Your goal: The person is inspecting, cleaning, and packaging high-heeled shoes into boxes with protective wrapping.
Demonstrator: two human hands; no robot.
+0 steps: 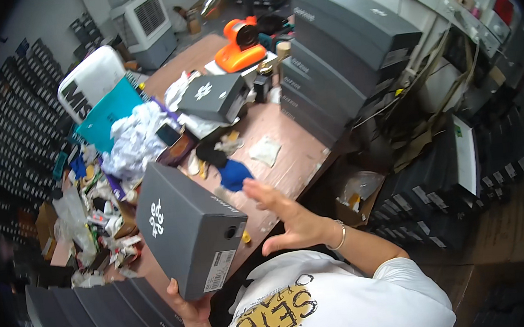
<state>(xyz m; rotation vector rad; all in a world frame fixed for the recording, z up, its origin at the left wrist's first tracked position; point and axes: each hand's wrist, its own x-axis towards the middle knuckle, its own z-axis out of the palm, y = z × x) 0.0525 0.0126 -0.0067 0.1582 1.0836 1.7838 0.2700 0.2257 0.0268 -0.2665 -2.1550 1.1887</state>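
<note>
A dark grey shoebox (177, 231), closed, stands tilted in front of me, with a white emblem on its top and a barcode label and round hole on one end. My left hand (190, 306) grips it by the bottom corner, thumb on the label end. My right hand (289, 214) is raised to the right of the box, fingers stretched out and apart, holding nothing. Just beyond its fingertips a blue cloth-like item (234, 175) lies on the pinkish table (298, 141), beside a white piece of paper (265, 152).
Stacked grey shoeboxes (328, 62) rise on the table's far right; another row (109, 317) sits at lower left. Crumpled white paper (139, 137), a smaller grey box (214, 97) and an orange device (239, 46) crowd the table. A carton (357, 201) stands right of the table.
</note>
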